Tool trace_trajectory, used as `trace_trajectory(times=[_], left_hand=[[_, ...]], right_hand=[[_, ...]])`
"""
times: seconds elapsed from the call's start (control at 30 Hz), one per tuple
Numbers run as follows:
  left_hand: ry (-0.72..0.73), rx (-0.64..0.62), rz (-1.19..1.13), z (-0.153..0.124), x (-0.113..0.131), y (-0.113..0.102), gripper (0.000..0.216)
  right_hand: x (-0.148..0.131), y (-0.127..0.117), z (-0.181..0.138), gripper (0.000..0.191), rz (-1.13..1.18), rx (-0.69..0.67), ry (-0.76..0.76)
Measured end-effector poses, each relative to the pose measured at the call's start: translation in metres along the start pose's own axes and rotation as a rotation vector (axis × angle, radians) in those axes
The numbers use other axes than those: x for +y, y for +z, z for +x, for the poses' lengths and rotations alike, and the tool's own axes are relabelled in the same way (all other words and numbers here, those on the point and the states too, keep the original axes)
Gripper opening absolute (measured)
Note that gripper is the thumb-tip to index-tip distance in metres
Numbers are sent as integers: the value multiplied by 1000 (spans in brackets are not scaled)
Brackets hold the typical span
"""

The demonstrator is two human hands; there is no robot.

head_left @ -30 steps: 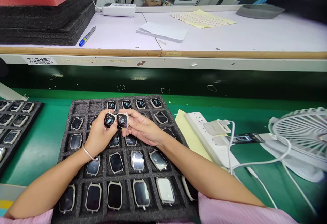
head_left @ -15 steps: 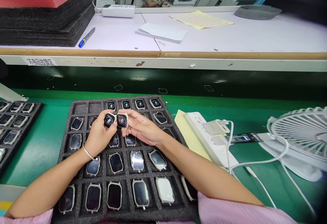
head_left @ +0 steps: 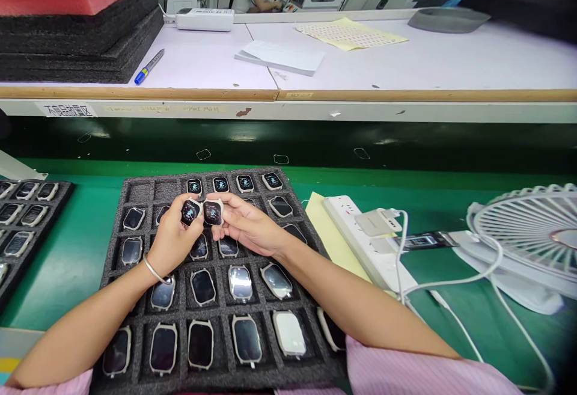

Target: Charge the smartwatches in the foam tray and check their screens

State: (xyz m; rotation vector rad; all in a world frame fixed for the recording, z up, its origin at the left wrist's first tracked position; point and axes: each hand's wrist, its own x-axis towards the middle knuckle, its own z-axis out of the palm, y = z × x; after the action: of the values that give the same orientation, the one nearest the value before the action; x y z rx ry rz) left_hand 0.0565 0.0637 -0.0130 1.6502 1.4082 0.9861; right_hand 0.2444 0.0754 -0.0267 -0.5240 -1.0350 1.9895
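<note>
From the head view, my left hand (head_left: 174, 240) holds one lit smartwatch (head_left: 190, 212) and my right hand (head_left: 247, 226) a second lit smartwatch (head_left: 212, 213) in narrow pinches by their pale cases, above the foam tray (head_left: 148, 172), where edge-only contact best protects the screens.

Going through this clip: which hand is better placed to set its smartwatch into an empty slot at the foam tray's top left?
Left hand, probably: its smartwatch sits closer to the two empty foam slots than the right hand's smartwatch, and the right hand lies farther off.
</note>
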Motion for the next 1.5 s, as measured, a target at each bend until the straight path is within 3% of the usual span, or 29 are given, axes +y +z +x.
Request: trace_trajectory(times=[0.83, 0.93, 1.07, 1.17, 1.37, 1.5], left_hand=[[-24, -9, -105, 2, -5, 2, 35], [-121, -16, -266, 4, -2, 2, 41], [-363, -69, -585, 7, 9, -1, 57], [-457, -69, -763, 9, 14, -4, 53], [-456, -91, -849, 12, 9, -6, 36], [-420, -105, -769, 10, 9, -6, 43]], right_hand=[[1, 0, -1, 44, -38, 1, -3], [1, -2, 1, 45, -33, 42, 9], [-4, -6, 4, 46, 79, 147, 74], [-8, -9, 7, 39, 149, 199, 103], [-6, -11, 8, 33, 132, 233, 72], [-3, -11, 7, 35, 67, 224, 75]])
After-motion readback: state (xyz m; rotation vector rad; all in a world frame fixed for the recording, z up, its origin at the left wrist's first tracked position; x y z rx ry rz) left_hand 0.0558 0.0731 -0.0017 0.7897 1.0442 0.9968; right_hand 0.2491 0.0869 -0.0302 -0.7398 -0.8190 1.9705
